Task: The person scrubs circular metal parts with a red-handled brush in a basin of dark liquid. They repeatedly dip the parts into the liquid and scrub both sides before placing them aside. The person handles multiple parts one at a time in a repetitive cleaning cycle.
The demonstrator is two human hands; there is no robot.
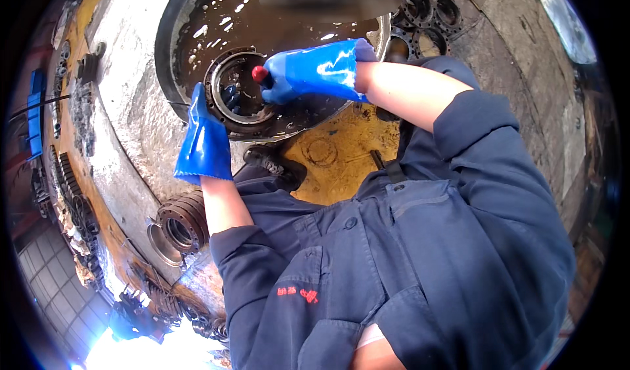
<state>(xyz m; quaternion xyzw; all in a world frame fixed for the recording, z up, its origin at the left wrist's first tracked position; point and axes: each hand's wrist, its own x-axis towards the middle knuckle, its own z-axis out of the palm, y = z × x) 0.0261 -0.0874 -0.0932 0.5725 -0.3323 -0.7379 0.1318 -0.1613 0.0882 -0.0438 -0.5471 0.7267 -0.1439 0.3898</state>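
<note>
Both my hands wear glossy blue rubber gloves. My left hand (203, 137) grips the left rim of a round metal ring part (226, 111) that stands partly in dark liquid. My right hand (308, 71) is closed around a tool with a red handle end (260, 73) and holds it over the ring's opening. The tool's working end is hidden by the glove and the ring. The ring sits in a wide round basin (172, 39) filled with murky, oily liquid.
A stack of rusty ring parts (184, 220) lies at lower left beside my left forearm. More dark rings (420, 9) are piled beyond the basin at upper right. A yellow stained surface (335, 157) lies under my arms. My dark blue work jacket (407, 265) fills the lower frame.
</note>
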